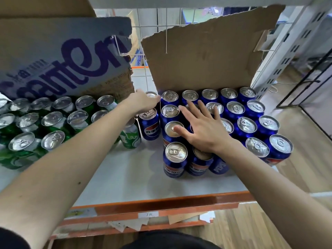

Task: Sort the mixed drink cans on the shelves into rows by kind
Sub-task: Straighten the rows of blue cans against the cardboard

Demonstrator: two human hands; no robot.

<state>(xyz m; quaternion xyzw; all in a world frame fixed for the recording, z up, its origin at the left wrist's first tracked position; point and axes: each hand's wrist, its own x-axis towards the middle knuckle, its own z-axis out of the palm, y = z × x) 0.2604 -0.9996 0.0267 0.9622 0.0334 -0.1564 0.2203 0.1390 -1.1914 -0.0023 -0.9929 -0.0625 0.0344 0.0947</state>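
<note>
Green cans (52, 121) stand in rows on the left of the grey shelf (125, 177). Blue Pepsi cans (246, 123) fill rows on the right. In the gap between the groups stand a lone blue can (149, 124) and a green can (130, 135). My left hand (143, 102) reaches to the back of that gap, its fingers curled around another blue can (151, 94) there. My right hand (201, 128) lies flat with spread fingers on the tops of the blue cans, hiding a few of them.
A torn cardboard box with purple lettering (59, 56) hangs over the green cans. A brown cardboard flap (206, 51) rises behind the blue cans. A wire grid backs the shelf. The shelf's orange front edge (161, 203) carries paper labels. Wooden floor lies to the right.
</note>
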